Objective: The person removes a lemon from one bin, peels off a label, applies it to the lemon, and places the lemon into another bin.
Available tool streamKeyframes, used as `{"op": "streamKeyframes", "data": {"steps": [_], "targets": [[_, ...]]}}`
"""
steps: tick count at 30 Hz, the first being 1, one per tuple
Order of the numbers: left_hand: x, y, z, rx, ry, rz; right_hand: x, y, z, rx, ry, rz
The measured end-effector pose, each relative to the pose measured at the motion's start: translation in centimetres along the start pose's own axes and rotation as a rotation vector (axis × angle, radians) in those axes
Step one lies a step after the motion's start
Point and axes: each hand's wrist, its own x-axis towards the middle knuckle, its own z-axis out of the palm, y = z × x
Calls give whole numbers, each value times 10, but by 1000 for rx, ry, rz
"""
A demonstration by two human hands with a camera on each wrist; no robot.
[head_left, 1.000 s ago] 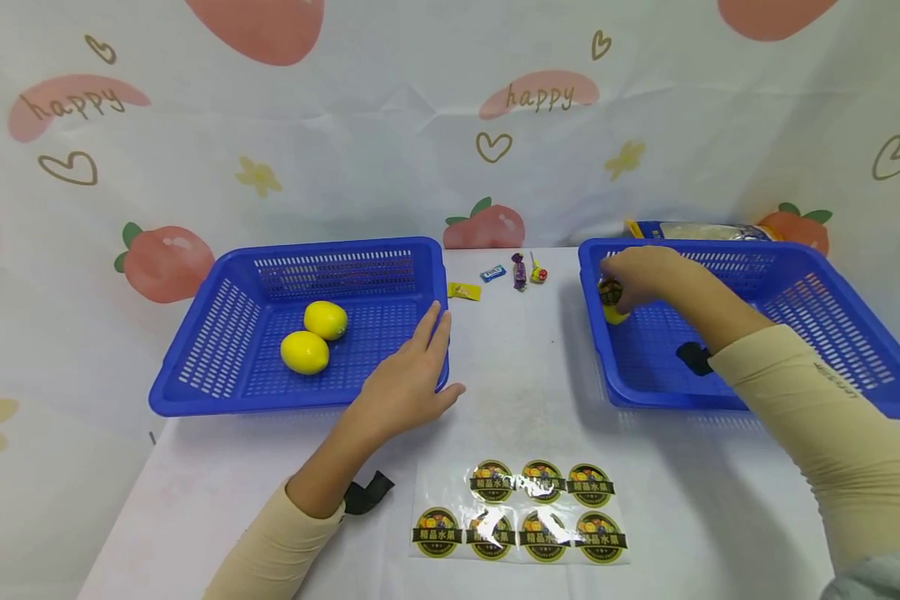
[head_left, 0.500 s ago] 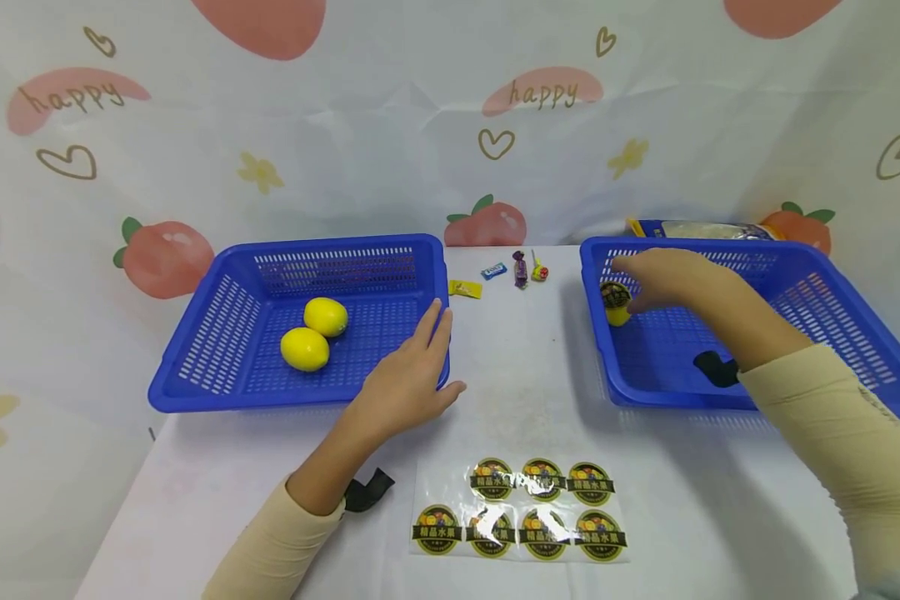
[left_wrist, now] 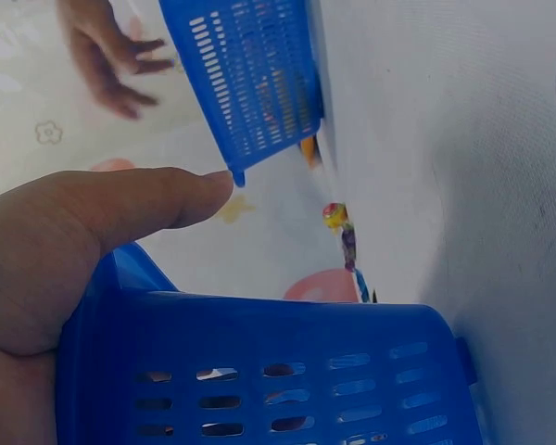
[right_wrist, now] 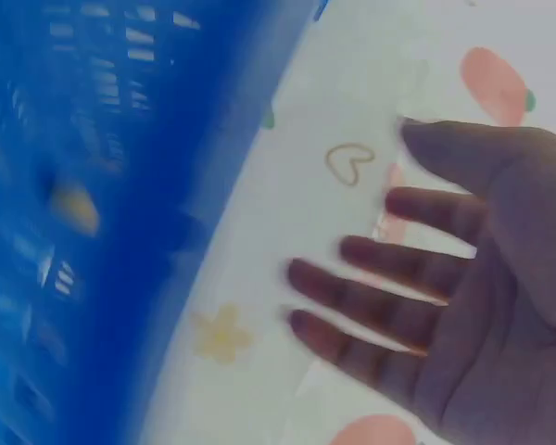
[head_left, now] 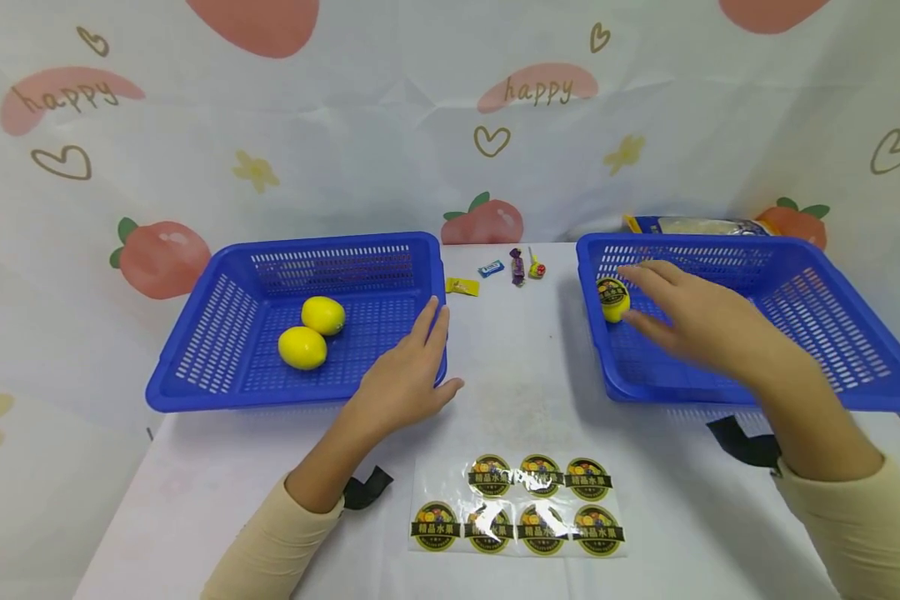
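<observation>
In the head view my left hand (head_left: 402,379) rests at the right rim of the left blue basket (head_left: 300,402), fingers straight and thumb spread. Two plain yellow lemons (head_left: 303,347) lie inside that basket. My right hand (head_left: 708,321) hovers over the right blue basket (head_left: 667,393) with fingers spread and nothing in them. A lemon with a round black-and-gold sticker (head_left: 614,305) sits in that basket's back left corner, just left of my right fingertips. The right wrist view shows the same hand (right_wrist: 445,269) with its palm bare and fingers apart.
A clear sheet of round fruit stickers (head_left: 521,508) lies at the front middle. Wrapped candies, including a yellow one (head_left: 462,287) and a purple one (head_left: 517,267), and a lollipop (head_left: 537,269) lie between the baskets. A bag (head_left: 697,226) lies behind the right basket.
My right hand has let go of the stickered lemon in the right basket and drawn back toward me and to the right. The left hand has stayed in place.
</observation>
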Motion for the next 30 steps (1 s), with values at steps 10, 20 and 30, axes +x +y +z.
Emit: {"op": "streamKeyframes", "data": {"steps": [10,20,30], "targets": [[1,1,1,-3,7,9,-14,-19,65,163,-31,-43],[1,-4,-3,-132,-39,13,-13,-19,69,154,-24,-41],[0,-57,-30,-353,-84,-57,-14,-20,73,130,-5,-39]]}}
